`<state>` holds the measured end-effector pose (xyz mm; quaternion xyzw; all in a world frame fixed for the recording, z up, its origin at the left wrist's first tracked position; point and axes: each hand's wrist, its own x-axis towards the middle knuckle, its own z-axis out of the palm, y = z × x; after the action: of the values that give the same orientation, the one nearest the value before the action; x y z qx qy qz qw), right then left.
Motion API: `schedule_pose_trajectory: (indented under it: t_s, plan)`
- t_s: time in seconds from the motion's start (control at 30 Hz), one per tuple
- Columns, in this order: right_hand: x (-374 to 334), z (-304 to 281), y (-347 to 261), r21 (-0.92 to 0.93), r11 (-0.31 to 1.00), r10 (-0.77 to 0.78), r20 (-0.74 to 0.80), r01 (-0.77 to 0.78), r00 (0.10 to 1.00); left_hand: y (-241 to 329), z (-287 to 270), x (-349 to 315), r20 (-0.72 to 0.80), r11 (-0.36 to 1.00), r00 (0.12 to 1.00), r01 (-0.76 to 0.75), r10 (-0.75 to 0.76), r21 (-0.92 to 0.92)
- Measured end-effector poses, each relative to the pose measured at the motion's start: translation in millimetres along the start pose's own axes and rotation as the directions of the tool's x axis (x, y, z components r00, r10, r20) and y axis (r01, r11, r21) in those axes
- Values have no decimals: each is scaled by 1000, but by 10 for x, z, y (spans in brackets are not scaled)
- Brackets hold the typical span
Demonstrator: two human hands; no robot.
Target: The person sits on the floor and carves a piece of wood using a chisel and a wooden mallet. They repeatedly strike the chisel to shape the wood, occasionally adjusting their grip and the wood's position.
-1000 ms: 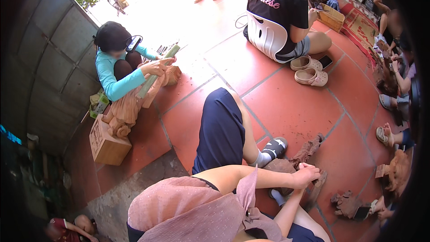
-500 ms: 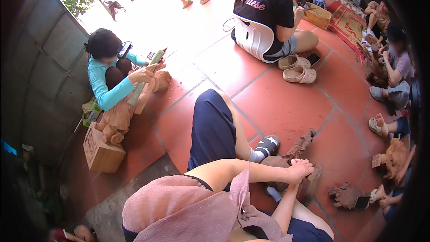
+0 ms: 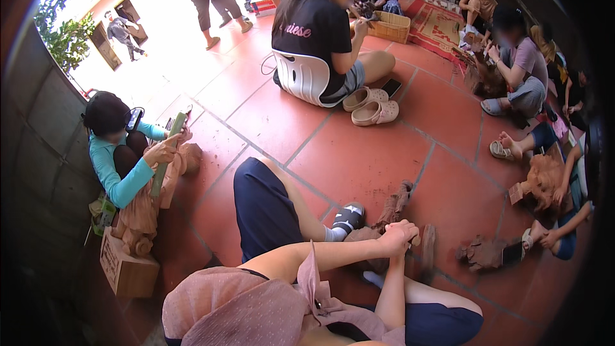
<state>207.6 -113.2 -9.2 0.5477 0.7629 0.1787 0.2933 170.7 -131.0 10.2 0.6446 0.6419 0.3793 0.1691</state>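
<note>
My left hand (image 3: 398,236) is closed in a fist on top of a brown carved piece (image 3: 392,204) that stands on the red tiles beyond my sock (image 3: 349,218). My right hand (image 3: 392,257) comes up from below and meets the left one; its fingers are hidden under the left hand. A flat brown slab (image 3: 428,245) stands right beside both hands. My pink hat brim (image 3: 243,311) and navy trouser leg (image 3: 259,208) fill the lower part of the view.
A person in a teal top (image 3: 118,166) sits left, holding a green stick (image 3: 165,154) over a brown figure on a wooden box (image 3: 128,269). Another person sits on a white seat (image 3: 301,77), sandals (image 3: 375,106) beside them. More people and brown lumps (image 3: 482,253) are at right.
My hands stay together on the brown piece. The view has swung, so everything sits further left and lower. The person in teal still holds the green stick against the figure.
</note>
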Motion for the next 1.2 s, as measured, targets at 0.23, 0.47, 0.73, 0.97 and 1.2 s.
schedule_pose_trajectory:
  t_s: [0.23, 0.47, 0.73, 0.97, 1.2]
  plan:
    - [98, 25, -2, 38, 999, 23, -11, -23, 1000, 71, 84, 59, -68, 964, 994, 102, -88, 245]
    - [100, 62, 38, 63, 998, 30, 5, -31, 1000, -2, 89, -8, 1, 989, 999, 49, -50, 140]
    - [126, 31, -37, 140, 990, 18, 1, -18, 1000, 24, -89, 4, -1, 998, 1000, -20, 20, 51]
    - [254, 86, 77, 191, 981, 20, -9, -18, 1000, 55, -44, 161, 46, 997, 998, -52, 50, 58]
    - [250, 84, -51, 176, 982, -55, -65, 65, 996, -43, -76, 108, -16, 1000, 1000, -14, 14, 13]
